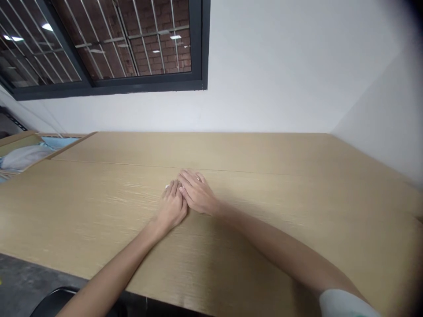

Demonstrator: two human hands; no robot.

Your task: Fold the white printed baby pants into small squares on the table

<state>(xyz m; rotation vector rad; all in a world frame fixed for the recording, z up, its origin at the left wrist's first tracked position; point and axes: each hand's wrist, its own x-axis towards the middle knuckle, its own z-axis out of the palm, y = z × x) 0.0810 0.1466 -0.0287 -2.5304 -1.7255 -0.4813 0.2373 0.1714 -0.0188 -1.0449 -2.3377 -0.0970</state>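
Observation:
Both of my hands rest near the middle of a wooden table [99,198], close together and touching at the fingers. My left hand [174,206] lies palm down with its fingers curled, and a small white bit of something shows beside its fingertips. What it holds, if anything, is hidden. My right hand [198,192] is just to the right, its fingers bent and pressed together over the spot by the left fingertips. Anything under it is too hidden to name.
A wooden box [11,143] with white and light blue cloth-like items [26,157] stands at the far left. A white wall [264,66] and a barred window [139,83] rise behind the table. A black chair [54,301] is at the lower left.

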